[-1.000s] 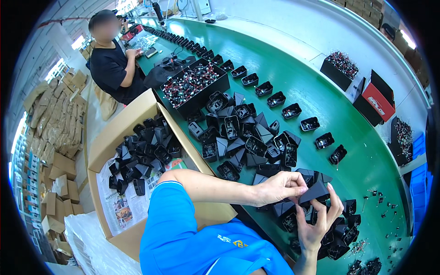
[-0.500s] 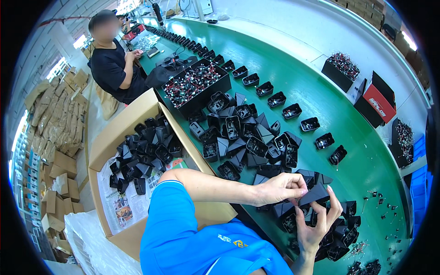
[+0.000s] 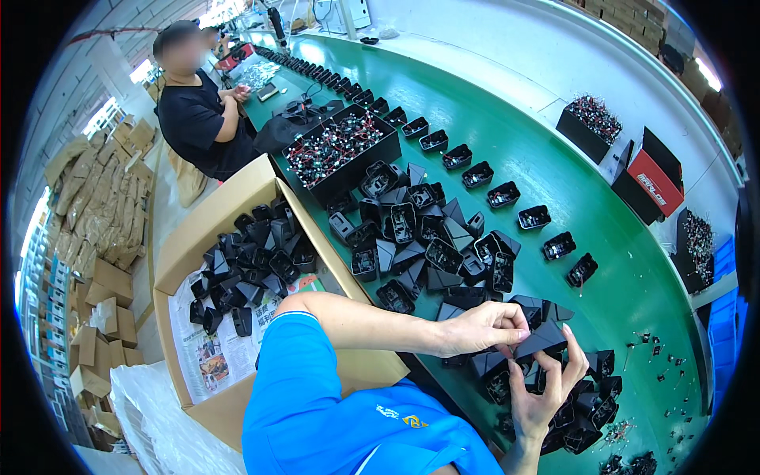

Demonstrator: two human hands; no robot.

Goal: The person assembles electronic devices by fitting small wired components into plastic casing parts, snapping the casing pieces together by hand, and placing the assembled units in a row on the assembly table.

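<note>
I have both hands on one black housing (image 3: 542, 342) near the worktop's (image 3: 625, 261) near edge: left hand (image 3: 484, 326) pinching its top, right hand (image 3: 540, 396) cupping beneath. Finished ones line the belt; a big loose pile (image 3: 419, 237) remains.

A black plastic housing (image 3: 541, 342), wedge-shaped with flat matte faces and a sharp edge, is held just above the green bench (image 3: 554, 170), tilted with one slanted face turned upward. It sits between both hands: the left hand (image 3: 484, 326) pinches its upper left corner, and the right hand (image 3: 538, 396) touches it from below. Similar black housings lie directly beneath and around it.
</note>
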